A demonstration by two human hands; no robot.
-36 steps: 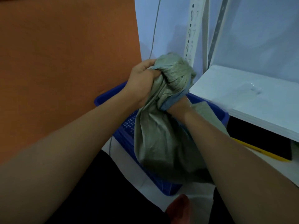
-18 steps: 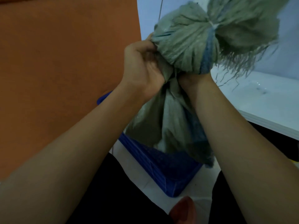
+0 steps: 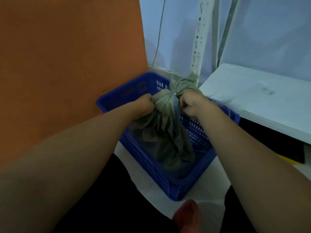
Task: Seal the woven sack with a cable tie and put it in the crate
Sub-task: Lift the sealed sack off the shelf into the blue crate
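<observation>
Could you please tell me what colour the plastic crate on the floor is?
The crate is blue, with slotted walls; it shows best in the head view.

We lowered the sack (image 3: 161,132) from high at one o'clock into the crate (image 3: 124,91), left hand (image 3: 143,105) and right hand (image 3: 193,103) following.

Left hand (image 3: 143,105) fingers buried in sack (image 3: 161,132) folds. Right hand (image 3: 193,103) blurry. Pale speck (image 3: 175,93) at sack neck too small to tell.
</observation>
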